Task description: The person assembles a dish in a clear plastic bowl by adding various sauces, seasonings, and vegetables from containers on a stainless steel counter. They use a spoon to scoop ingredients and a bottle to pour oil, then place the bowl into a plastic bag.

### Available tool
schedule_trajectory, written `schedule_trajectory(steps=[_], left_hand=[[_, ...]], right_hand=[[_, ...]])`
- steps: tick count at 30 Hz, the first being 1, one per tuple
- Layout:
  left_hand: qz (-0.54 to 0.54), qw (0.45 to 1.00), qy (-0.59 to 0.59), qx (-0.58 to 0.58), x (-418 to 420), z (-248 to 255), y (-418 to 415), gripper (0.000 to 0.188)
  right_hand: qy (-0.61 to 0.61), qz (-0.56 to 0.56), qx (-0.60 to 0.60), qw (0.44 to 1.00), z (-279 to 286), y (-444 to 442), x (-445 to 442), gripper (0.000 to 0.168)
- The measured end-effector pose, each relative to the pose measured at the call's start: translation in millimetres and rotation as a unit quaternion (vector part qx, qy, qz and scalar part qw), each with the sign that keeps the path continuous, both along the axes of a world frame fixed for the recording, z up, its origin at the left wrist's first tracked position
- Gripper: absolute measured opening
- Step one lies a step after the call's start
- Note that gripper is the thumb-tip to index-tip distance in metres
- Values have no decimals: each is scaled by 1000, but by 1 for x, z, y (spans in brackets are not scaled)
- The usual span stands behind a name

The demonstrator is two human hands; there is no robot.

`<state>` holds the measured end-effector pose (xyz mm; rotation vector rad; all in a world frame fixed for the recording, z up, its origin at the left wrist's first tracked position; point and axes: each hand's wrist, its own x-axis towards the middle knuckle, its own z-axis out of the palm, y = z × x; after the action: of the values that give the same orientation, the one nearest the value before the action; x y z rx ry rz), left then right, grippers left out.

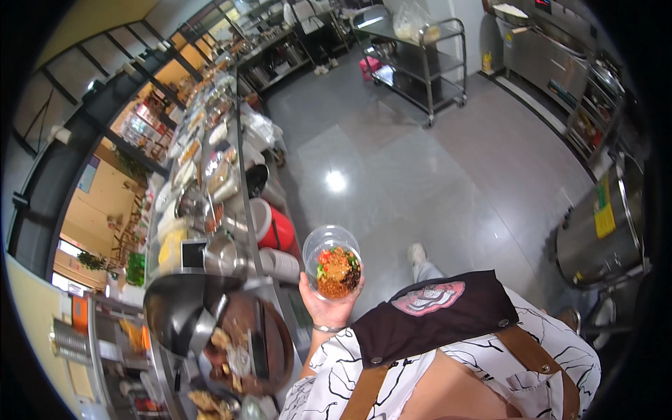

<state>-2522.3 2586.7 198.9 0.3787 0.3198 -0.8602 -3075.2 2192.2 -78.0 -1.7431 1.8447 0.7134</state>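
Observation:
My left hand point(328, 310) grips a clear plastic bowl point(311, 247) from beneath and along its sides, out in front of my apron. Inside lie chopped seasonings point(338, 273) in small heaps: red and green pieces, a tan paste or powder, orange-brown crumbs and something dark. My right hand is out of view. To the left of the bowl runs a long metal counter crowded with containers, with a red bucket point(278, 230) beneath it.
At lower left, a round wooden chopping board point(281, 336) bears a cleaver-like dark blade and food pieces, beside a large black wok point(178, 310). A wheeled steel trolley point(441, 63) stands ahead. Large steel pot point(583, 247) and stoves point(546, 58) line the right. A person stands far off.

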Motion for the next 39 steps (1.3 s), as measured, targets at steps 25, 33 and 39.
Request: schedule_trajectory(steps=[25,33,39], left_hand=[[138,990,-16,16,918,-73,-243,80],[109,993,-4,37,1235,-89,-381,85],[95,994,12,55,1437,-98,-472,81]], right_hand=[[-113,396,-31,911,-61,-352,1212,34],[14,168,71,983,-111,-425,1330,36],[-32,209,47,976,-147,-544,1632,38]])
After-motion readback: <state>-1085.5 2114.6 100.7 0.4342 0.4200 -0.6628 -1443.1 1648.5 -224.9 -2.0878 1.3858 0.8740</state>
